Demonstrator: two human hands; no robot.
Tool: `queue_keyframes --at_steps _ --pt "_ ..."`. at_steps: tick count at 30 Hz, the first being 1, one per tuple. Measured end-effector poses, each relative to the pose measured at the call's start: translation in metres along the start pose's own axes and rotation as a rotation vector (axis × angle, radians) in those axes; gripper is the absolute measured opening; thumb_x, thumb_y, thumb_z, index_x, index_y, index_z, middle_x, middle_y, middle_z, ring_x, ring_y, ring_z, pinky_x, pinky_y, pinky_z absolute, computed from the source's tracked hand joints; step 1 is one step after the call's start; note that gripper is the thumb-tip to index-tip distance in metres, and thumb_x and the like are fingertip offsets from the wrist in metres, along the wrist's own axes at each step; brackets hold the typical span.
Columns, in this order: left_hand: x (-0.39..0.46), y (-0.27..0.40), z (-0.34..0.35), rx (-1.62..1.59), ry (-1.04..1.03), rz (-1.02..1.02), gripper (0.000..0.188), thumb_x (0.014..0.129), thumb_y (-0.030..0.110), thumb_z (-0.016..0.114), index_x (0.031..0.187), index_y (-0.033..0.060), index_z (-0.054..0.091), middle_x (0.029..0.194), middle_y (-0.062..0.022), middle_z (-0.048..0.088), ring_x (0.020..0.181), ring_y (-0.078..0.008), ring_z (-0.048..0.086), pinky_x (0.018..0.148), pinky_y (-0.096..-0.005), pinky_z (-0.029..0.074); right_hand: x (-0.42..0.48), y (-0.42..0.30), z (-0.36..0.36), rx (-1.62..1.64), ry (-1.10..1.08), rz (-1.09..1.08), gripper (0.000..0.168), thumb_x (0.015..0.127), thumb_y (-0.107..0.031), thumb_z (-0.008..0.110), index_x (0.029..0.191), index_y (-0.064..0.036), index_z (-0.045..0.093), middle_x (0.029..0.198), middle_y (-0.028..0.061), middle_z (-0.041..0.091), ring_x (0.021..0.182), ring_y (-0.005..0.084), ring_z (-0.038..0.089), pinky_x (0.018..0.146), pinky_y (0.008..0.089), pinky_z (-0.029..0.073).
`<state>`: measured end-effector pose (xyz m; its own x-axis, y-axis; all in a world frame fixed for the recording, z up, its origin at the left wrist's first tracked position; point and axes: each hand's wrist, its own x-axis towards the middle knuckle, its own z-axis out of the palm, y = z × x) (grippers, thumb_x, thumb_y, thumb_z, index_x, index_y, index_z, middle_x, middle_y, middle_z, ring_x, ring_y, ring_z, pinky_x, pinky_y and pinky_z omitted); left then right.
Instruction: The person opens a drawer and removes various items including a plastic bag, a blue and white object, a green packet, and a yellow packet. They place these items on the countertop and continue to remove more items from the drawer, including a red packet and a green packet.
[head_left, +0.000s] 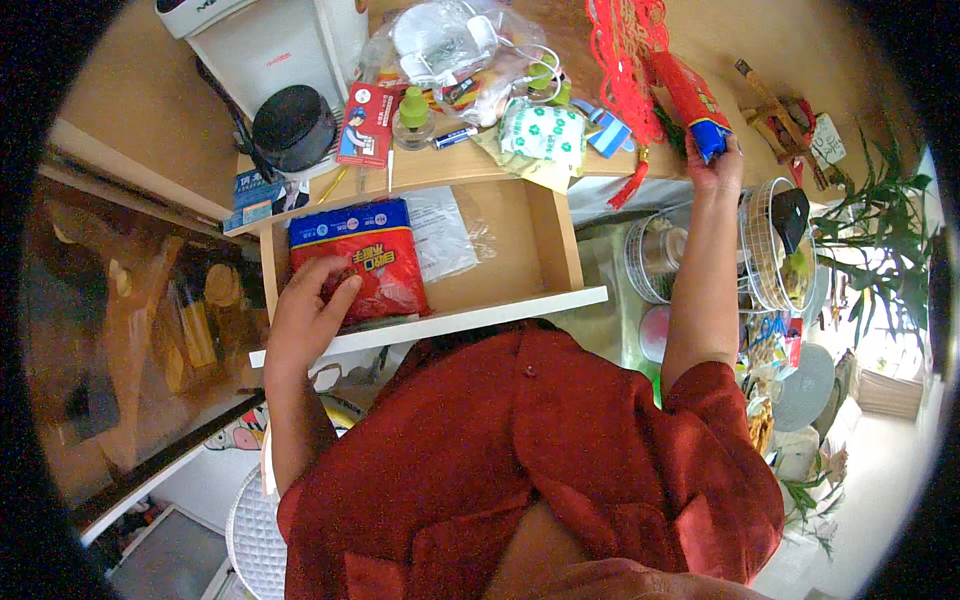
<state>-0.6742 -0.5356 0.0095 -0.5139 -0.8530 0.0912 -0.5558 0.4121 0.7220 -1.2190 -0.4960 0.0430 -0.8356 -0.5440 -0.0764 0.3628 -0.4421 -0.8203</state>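
Note:
A pulled-out wooden drawer (525, 247) with a white front lies before me. In its left part is a red and blue plastic packet (386, 259) bearing yellow writing. My left hand (304, 315) rests over the packet's near left side, thumb and fingers apart. Behind that packet, a white printed sheet or bag (442, 232) lies flat. Off to the right, above the desktop, my right hand (716, 166) grips the blue end of a similar red packet (684, 90). A red openwork hanging ornament (628, 67) with a tassel (630, 187) lies just left of it.
Crowding the wooden desktop (697, 30) are a black round container (294, 127), a green-capped bottle (412, 120), a white-and-green packet (541, 131) and a clear plastic bag (450, 45). Wire baskets (776, 247) and leafy plants (874, 187) stand at right. Glass-fronted panelling (142, 315) borders the left.

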Motion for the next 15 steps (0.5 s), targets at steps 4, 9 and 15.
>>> queue_keyframes --at_steps 4,9,15 --pt "-0.001 0.003 -0.002 -0.023 -0.009 -0.023 0.029 0.080 0.020 0.060 0.098 -0.0017 0.055 0.091 -0.0161 0.057 0.080 -0.0256 0.057 0.071 -0.0314 0.045 0.023 0.004 -0.004 -0.038 0.097 0.001 0.036 0.092 -0.029 0.032 0.112 -0.001 0.044 0.111 0.0180 0.051 0.097 0.0346 0.052 0.082 0.0516 0.046" --pt "0.001 0.002 -0.002 -0.002 -0.017 -0.004 0.029 0.080 0.021 0.060 0.098 -0.0008 0.055 0.090 -0.0163 0.057 0.080 -0.0268 0.057 0.069 -0.0316 0.045 0.034 0.007 -0.017 -0.014 0.065 0.053 0.036 0.092 -0.027 0.033 0.114 0.000 0.044 0.115 0.0191 0.048 0.102 0.0356 0.049 0.088 0.0522 0.042" --pt "-0.001 -0.004 0.000 0.009 -0.006 0.006 0.029 0.080 0.023 0.059 0.098 0.0011 0.055 0.089 -0.0155 0.057 0.081 -0.0290 0.056 0.068 -0.0333 0.045 -0.028 -0.002 0.007 -0.074 0.022 0.056 0.032 0.090 -0.022 0.042 0.111 0.002 0.046 0.110 0.0178 0.050 0.102 0.0305 0.047 0.092 0.0498 0.038"
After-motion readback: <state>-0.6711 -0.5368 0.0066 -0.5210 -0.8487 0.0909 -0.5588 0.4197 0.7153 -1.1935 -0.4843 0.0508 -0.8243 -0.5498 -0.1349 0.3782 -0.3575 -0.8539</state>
